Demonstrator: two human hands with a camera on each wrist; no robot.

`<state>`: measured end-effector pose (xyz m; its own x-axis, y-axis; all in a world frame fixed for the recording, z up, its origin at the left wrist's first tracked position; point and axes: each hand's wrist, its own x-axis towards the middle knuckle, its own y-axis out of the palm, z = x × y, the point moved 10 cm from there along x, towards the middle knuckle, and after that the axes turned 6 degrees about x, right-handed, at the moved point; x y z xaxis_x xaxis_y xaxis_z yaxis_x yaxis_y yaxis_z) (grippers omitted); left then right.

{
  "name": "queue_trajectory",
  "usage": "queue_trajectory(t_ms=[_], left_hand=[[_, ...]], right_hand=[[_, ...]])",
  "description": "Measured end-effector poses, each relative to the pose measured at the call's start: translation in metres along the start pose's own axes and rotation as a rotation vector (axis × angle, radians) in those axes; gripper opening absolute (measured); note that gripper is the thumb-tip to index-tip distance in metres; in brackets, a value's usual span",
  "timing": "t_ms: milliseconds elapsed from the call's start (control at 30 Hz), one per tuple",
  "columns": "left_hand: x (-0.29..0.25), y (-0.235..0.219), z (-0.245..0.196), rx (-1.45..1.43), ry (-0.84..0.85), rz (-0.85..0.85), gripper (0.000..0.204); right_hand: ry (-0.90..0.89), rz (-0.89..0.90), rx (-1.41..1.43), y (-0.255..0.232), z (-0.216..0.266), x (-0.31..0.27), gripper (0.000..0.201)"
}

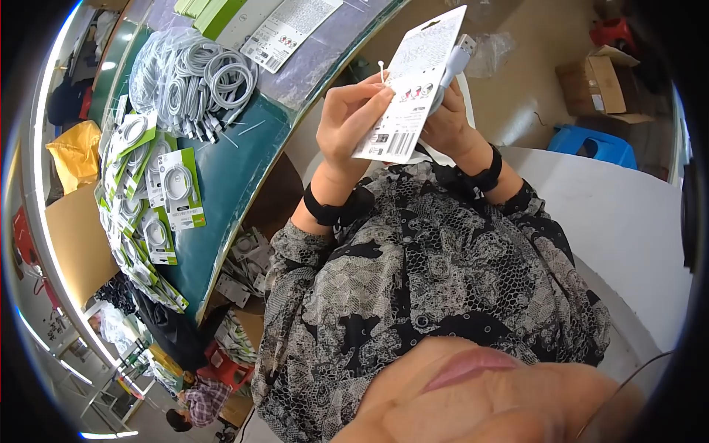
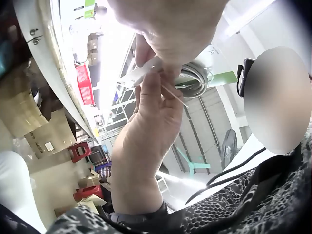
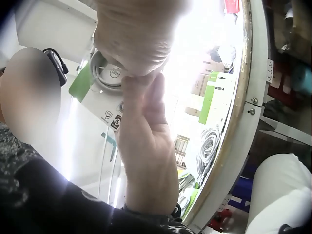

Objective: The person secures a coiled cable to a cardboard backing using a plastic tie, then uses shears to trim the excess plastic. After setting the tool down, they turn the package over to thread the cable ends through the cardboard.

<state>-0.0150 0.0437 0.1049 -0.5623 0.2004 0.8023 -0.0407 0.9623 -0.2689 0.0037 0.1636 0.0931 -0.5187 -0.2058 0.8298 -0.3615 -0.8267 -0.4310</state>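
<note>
A white packaging card is held upright before the chest, its printed back towards the head camera. My left hand pinches a thin white plastic tie right at the card's left edge. On the card's far side my right hand grips the carded USB cable, its fingers partly hidden behind the card. The cable's grey-white plug sticks out beyond the card's right edge. In the right wrist view, the coiled cable lies against the card's front beside the hands. The left wrist view shows the coil there too.
On the green table lie a bag-wrapped heap of coiled cables, carded cables in a pile and a flat card. Loose white ties lie near the heap. A blue stool and cardboard box stand on the floor.
</note>
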Motion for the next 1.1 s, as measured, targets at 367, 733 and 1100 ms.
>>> queue_trajectory(t_ms=[367,733,1100], left_hand=[[0.019,-0.007,-0.025,-0.020,0.099,-0.020,0.037],[0.029,-0.001,-0.048,0.128,0.289,0.138,0.041],[0.031,0.001,-0.056,0.144,0.352,0.159,0.040]], right_hand=[[0.971,-0.030,0.869,0.033,-0.069,-0.066,0.034],[0.722,0.083,1.224,0.007,-0.033,-0.027,0.045],[0.526,0.272,1.167,0.010,-0.016,-0.018,0.056]])
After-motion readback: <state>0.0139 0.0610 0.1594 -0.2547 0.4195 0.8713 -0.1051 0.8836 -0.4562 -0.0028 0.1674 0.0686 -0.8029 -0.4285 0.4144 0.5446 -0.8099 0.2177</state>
